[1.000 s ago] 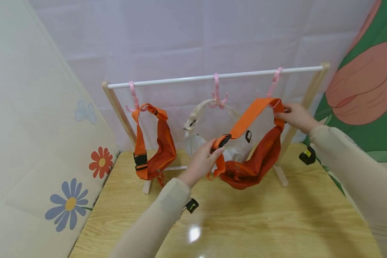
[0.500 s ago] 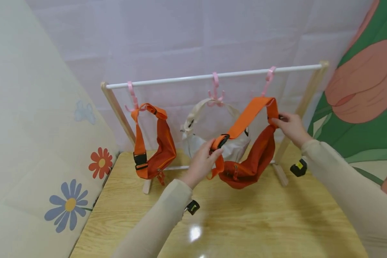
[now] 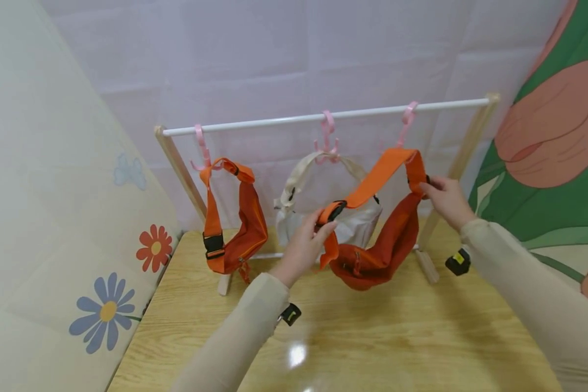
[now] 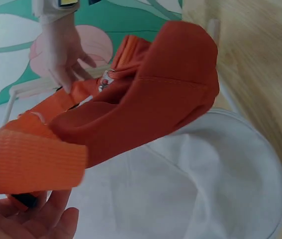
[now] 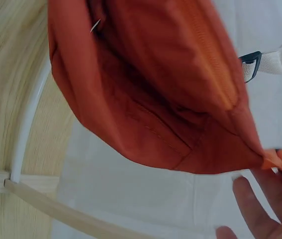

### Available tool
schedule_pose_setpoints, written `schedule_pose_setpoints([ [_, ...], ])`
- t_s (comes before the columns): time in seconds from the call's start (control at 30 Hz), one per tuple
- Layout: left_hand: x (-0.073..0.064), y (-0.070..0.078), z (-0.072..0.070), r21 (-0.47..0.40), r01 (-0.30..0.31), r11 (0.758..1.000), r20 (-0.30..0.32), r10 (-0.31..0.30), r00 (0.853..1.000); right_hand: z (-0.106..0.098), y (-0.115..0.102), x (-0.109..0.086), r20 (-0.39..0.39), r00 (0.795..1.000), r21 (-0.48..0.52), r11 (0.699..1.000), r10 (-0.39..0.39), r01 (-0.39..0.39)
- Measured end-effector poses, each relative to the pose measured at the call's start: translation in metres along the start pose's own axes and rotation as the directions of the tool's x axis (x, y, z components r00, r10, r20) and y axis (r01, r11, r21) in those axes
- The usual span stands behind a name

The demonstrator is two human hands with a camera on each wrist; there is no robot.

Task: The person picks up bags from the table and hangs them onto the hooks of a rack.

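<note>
A rust-orange waist bag (image 3: 397,239) hangs by its orange strap (image 3: 378,175) from the right pink hook (image 3: 406,128). My left hand (image 3: 301,247) pinches the strap beside its black buckle (image 3: 337,210), drawing it out towards the left front. At the bag's right end, my right hand (image 3: 448,200) holds the strap where it joins the bag. The right wrist view shows the bag's open pocket (image 5: 150,99) close up, the hand's fingers (image 5: 252,199) at its corner. Part of the left palm is hidden behind the strap (image 4: 36,162) in the left wrist view.
A second orange waist bag (image 3: 247,231) hangs on the left hook (image 3: 201,144). Behind my left hand, a white bag (image 3: 357,226) hangs from the middle hook (image 3: 328,133). The white rod (image 3: 274,119) spans wooden posts on a wood-grain table (image 3: 372,343).
My right hand has moved left and slightly down with the strap, and the right hook has shifted a little left along the rod. My left hand has hardly moved.
</note>
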State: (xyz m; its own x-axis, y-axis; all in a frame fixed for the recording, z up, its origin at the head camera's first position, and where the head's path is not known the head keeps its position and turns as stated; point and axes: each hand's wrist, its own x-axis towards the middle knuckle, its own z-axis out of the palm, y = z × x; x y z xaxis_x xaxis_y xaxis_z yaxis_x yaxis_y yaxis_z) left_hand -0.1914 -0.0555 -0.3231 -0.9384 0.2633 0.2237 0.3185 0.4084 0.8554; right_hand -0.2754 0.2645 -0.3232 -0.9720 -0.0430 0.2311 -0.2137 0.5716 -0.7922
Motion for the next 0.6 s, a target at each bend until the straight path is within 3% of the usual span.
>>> schedule_pose_setpoints([
  [0.13, 0.003, 0.007, -0.013, -0.018, -0.104, 0.994, -0.064, 0.103, 0.993, -0.008, -0.003, -0.003, -0.079, 0.997, 0.008, 1.0, -0.017, 0.017],
  [0.27, 0.006, 0.014, -0.023, -0.022, -0.155, 0.988, -0.115, 0.152, 0.982, -0.016, -0.009, -0.005, -0.144, 0.989, 0.02, 0.999, -0.047, 0.05],
  [0.6, 0.005, 0.018, -0.032, -0.109, -0.088, 0.99, -0.148, 0.072, 0.986, -0.024, -0.018, -0.007, -0.238, 0.965, -0.072, 0.992, -0.114, 0.099],
])
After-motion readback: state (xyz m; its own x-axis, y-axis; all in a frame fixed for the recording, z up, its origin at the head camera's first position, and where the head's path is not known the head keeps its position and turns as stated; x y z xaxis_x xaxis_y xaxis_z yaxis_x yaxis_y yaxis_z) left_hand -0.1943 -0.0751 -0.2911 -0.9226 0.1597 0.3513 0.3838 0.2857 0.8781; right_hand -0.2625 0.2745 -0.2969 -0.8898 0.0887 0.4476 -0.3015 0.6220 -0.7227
